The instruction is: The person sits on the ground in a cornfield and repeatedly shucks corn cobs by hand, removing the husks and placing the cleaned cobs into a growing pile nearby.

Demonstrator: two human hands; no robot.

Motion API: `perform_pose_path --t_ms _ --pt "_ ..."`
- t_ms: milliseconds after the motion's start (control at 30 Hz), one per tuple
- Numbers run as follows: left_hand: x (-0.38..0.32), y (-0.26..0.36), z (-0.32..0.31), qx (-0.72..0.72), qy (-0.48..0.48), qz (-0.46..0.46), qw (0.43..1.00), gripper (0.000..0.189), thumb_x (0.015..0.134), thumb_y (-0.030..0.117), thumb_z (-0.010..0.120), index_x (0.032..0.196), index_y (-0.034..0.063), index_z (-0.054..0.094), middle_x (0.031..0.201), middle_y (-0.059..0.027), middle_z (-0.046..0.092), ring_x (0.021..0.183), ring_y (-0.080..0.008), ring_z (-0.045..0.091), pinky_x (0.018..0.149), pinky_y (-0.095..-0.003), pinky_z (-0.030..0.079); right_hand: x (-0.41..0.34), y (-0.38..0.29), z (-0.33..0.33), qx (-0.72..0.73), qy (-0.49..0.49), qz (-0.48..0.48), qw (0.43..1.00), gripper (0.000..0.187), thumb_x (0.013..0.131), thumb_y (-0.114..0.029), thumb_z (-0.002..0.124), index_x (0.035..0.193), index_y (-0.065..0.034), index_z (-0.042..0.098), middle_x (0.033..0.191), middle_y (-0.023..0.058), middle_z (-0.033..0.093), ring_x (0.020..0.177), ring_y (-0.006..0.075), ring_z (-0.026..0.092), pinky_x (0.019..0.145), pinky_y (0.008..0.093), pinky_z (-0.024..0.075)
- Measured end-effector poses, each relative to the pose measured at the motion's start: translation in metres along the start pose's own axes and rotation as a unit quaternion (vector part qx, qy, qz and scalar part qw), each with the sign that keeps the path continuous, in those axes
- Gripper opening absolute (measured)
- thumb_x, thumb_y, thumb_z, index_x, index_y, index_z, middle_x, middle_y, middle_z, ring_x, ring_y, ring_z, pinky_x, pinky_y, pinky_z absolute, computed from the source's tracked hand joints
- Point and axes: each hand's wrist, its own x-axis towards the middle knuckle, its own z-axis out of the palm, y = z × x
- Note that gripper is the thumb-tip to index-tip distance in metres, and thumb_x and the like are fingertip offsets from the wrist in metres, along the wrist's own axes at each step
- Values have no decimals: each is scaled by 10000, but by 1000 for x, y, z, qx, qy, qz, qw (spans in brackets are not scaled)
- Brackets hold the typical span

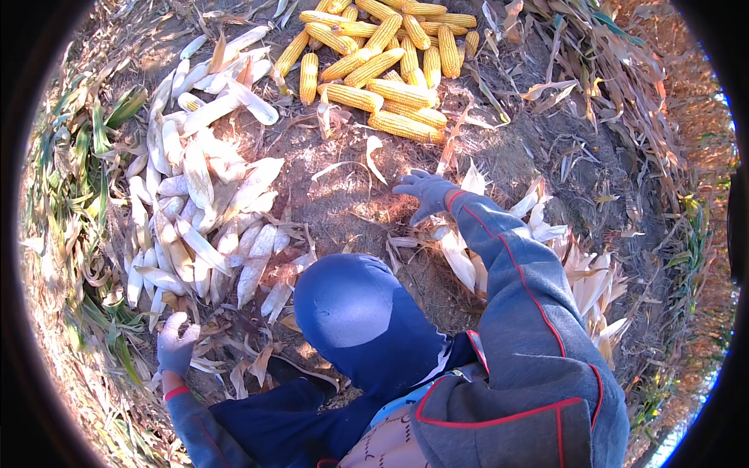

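Observation:
My right hand (426,193), in a grey work glove, reaches over the soil with its fingers spread and nothing in it. Ahead of it lies a pile of husked yellow corn cobs (404,93). Close to its wrist are pale stripped corn husks (456,257), partly hidden by my forearm. At the lower left my left hand (177,344), also gloved, has its fingers half curled and apart, with nothing visible between them. Just above it, a heap of corn ears still in their dry husks (193,193) spreads over the ground.
My bent knee (345,316) in dark blue trousers and a dark shoe (304,374) are between my arms. Green and dry corn leaves (99,134) line the left side. Dry stalks and leaves (626,82) lie at the upper right. Loose husk strips (374,158) litter the soil.

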Motion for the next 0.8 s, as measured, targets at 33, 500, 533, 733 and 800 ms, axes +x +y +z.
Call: perform_pose_path --t_ms 33,500,533,733,800 --pt "0 2 4 -19 11 -14 1000 445 750 217 715 1099 -35 602 998 -180 658 927 -241 631 836 -338 482 10 -2 0 -13 -66 13 998 897 610 -594 761 1385 -305 414 1484 28 321 1390 357 198 1086 529 268" --pt "42 30 9 262 -171 -1 950 336 806 186 660 1058 -29 602 936 -116 645 861 -211 603 786 -344 484 -333 50 190 73 -212 458 860 383 783 -348 638 1159 -283 609 1401 99 402 1302 389 344 1018 574 298" --pt "46 44 8 167 -125 25 978 337 821 184 646 1077 -29 598 948 -114 643 866 -201 600 792 -334 479 -371 36 209 55 -216 455 862 315 825 -408 591 1093 -263 666 1252 106 558 1212 343 467 979 490 376" --pt "44 85 8 -70 -51 53 995 349 840 189 628 1109 -31 601 967 -120 653 898 -185 610 835 -302 466 -403 -117 312 326 -213 411 824 292 825 -394 594 1059 -242 677 1180 119 591 1149 334 512 954 465 403" --pt "44 74 10 108 -79 64 989 340 818 219 629 1055 -25 637 965 -153 679 906 -256 635 837 -336 472 -373 -149 321 380 -172 400 816 284 825 -389 595 1048 -235 681 1156 124 602 1128 331 527 945 456 412"
